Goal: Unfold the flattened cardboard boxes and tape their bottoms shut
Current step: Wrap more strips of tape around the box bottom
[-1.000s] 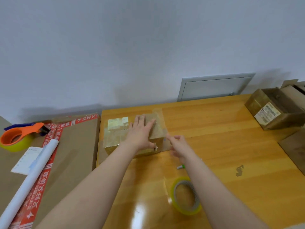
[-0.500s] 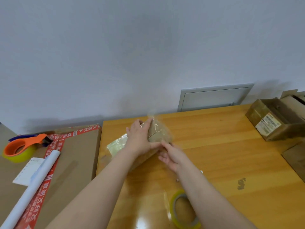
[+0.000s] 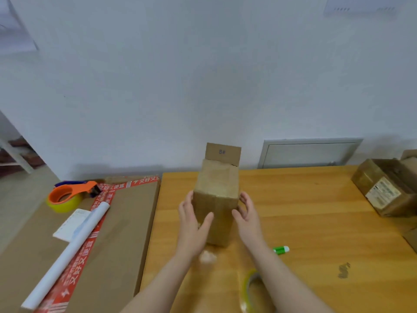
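A small brown cardboard box (image 3: 216,195) stands upright on the wooden table (image 3: 316,222), its top flap marked "8#" (image 3: 223,152) sticking up at the back. My left hand (image 3: 194,224) grips its left side, the thumb lying across the front face. My right hand (image 3: 248,218) holds the right side, fingers against the wall and thumb at the front edge. A yellow roll of clear tape (image 3: 250,288) lies near the front edge, partly hidden by my right forearm.
An orange tape dispenser (image 3: 67,196), a white paper roll (image 3: 67,254) and a label sheet lie on a large flat carton (image 3: 126,233) at the left. A green-and-white pen (image 3: 281,250) lies right of the box. Another taped box (image 3: 388,188) sits far right.
The box was lying flat under my left hand; both hands tipped it up and it now stands on end between them. The camera view has tilted upward.
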